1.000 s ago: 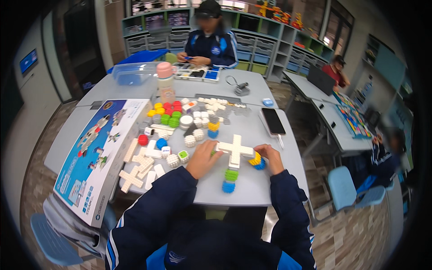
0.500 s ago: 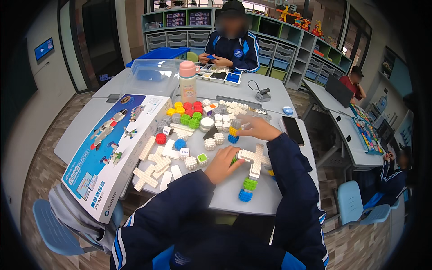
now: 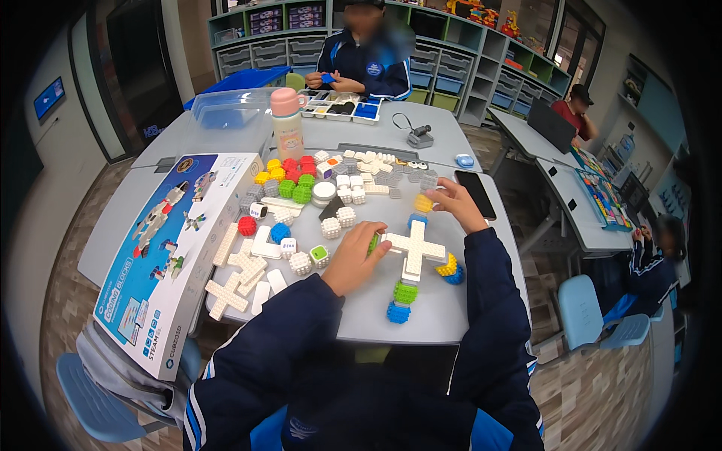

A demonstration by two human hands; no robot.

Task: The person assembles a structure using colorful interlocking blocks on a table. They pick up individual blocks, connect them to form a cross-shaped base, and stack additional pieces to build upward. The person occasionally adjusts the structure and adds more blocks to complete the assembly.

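Note:
A white cross-shaped studded plate (image 3: 415, 246) lies on the near part of the table. From its near arm extend a green block (image 3: 405, 292) and a blue block (image 3: 398, 312). At its right arm are a yellow block (image 3: 447, 264) and a second blue block (image 3: 453, 276). My left hand (image 3: 353, 259) is closed on a green block (image 3: 374, 242) at the left arm. Beyond the far arm, my right hand (image 3: 460, 207) pinches a short stack: a translucent grey block (image 3: 429, 183), a yellow block (image 3: 423, 203) and a blue block (image 3: 418, 219). Whether the stack touches the plate, I cannot tell.
Loose coloured blocks and white plates (image 3: 248, 263) cover the table's left and middle. A large box (image 3: 173, 255) stands left, near a pink-capped bottle (image 3: 288, 131). A phone (image 3: 475, 194) lies right. Across the table, another person handles a blue piece (image 3: 328, 78).
My right hand has carried the yellow-and-blue stack rightward, to the cross plate's far arm. My left hand stays at the plate's left arm. The whole view has shifted slightly.

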